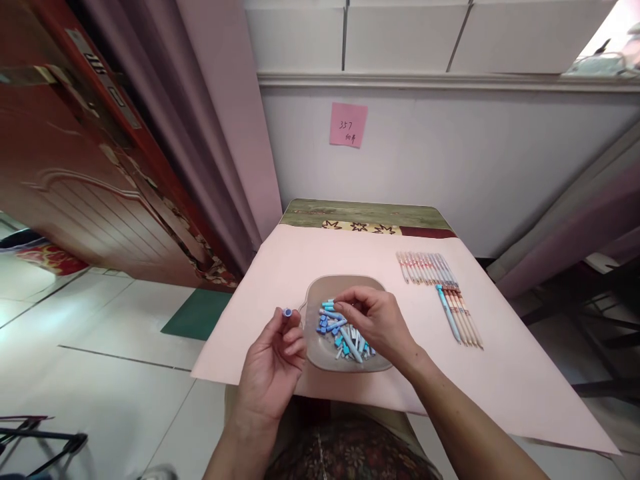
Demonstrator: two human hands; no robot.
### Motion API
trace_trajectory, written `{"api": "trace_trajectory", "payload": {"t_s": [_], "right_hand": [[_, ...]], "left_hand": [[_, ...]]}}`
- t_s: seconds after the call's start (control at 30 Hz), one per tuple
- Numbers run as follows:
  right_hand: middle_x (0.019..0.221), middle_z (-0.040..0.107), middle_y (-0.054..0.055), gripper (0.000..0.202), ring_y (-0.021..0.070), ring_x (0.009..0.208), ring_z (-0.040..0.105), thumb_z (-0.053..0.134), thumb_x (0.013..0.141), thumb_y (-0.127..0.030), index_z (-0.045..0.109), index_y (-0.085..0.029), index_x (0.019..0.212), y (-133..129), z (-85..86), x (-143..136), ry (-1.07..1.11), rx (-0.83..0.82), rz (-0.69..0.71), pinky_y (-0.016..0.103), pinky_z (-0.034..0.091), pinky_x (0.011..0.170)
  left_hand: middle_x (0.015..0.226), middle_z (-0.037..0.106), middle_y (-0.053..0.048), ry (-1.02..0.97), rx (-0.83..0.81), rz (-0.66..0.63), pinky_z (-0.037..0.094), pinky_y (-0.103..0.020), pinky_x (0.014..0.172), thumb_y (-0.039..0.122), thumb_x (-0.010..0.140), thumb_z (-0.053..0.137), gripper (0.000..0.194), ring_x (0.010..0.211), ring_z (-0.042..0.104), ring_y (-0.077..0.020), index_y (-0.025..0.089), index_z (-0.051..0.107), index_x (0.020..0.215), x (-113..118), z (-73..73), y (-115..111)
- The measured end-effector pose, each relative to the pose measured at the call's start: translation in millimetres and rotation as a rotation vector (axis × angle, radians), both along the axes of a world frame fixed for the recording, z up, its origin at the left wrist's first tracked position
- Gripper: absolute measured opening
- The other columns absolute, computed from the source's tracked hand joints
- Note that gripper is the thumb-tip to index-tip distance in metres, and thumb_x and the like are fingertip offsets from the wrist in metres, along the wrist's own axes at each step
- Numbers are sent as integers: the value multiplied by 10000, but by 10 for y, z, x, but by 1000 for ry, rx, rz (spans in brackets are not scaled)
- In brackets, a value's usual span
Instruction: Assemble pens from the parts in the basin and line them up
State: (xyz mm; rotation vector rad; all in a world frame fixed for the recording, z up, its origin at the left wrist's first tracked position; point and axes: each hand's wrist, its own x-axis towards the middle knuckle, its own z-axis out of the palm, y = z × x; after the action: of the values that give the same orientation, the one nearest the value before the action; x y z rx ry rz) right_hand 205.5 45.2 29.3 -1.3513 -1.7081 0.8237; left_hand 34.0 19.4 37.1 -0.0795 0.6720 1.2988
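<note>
A small blue cylindrical pen part (287,313) is pinched between the thumb and fingers of my left hand (277,353), left of a shallow grey tray (320,360). The tray holds many blue, turquoise and white pen parts (353,345). Over the tray's right half is my right hand (373,317), its thumb and forefinger pressed together at the turquoise parts (328,305) near the back. Whether those fingertips hold anything is too small to tell.
On the right of the pink-covered table (280,267), a row of pens (425,268) lies side by side. Nearer lie several more pens (466,320) and one light blue pen (450,317). A pink note (349,125) is on the wall.
</note>
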Motion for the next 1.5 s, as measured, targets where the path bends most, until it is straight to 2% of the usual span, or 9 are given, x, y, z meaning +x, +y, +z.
{"api": "trace_trajectory", "payload": {"t_s": [0.2,0.37,0.57,0.67,0.8,0.93,1.07,1.2,1.5], "right_hand": [[847,734,95,189,216,796,671,546,821,-206,734,-188,836,127,-351,-226,-832,-121,232,253,454,667],[853,718,178,202,262,799,680,524,789,-76,720,-103,832,133,-533,-451,-948,-151,297,280,472,661],[789,718,122,144,242,744,674,560,807,-192,694,-140,811,118,-454,-432,-934,-158,347,257,439,606],[814,709,121,168,214,728,651,513,820,-208,662,-135,837,79,-363,-266,-847,-146,193,250,391,589],[638,628,15,139,134,600,560,480,804,-205,580,-174,712,-24,-226,6,-515,-172,20,218,318,533],[532,502,-41,191,95,497,477,413,851,-250,485,-193,683,-208,-46,133,-45,-281,91,187,337,480],[475,429,-79,218,67,391,400,488,845,-363,492,-195,706,-359,128,122,311,-465,225,165,320,389],[518,497,-66,267,49,365,417,561,816,-422,549,-175,716,-380,161,106,375,-548,262,152,300,346],[537,516,-57,271,49,388,468,558,827,-398,537,-161,697,-323,36,186,337,-612,232,144,328,357]], "left_hand": [[731,634,-62,111,-52,-84,372,-126,365,113,847,542,83,473,452,-43,112,610,800,81,-88,-24],[727,631,-57,105,-23,-47,373,-131,375,99,832,548,75,480,454,-45,109,618,808,111,-128,-48],[728,609,-56,-22,-24,-145,387,-134,390,87,829,514,143,474,452,-38,105,629,912,154,-106,-117],[746,604,-51,-134,-62,-124,375,-106,379,75,846,486,203,459,450,-20,104,608,1005,142,-103,-117],[743,599,-64,-241,-96,-135,371,-93,366,91,872,467,211,445,448,-12,48,584,1042,138,-124,-94],[716,614,-63,-130,-47,-156,373,-118,361,101,859,504,159,448,449,-29,62,616,966,219,-181,-76],[726,648,-65,21,-32,-150,391,-137,376,111,831,564,77,472,474,-47,93,636,854,325,-248,-84],[725,652,-52,77,-16,-181,407,-146,393,130,814,604,61,483,494,-51,95,642,846,383,-299,-116],[692,626,-21,185,38,-188,416,-150,400,147,783,652,74,491,519,-57,95,632,831,456,-319,-149]]}}
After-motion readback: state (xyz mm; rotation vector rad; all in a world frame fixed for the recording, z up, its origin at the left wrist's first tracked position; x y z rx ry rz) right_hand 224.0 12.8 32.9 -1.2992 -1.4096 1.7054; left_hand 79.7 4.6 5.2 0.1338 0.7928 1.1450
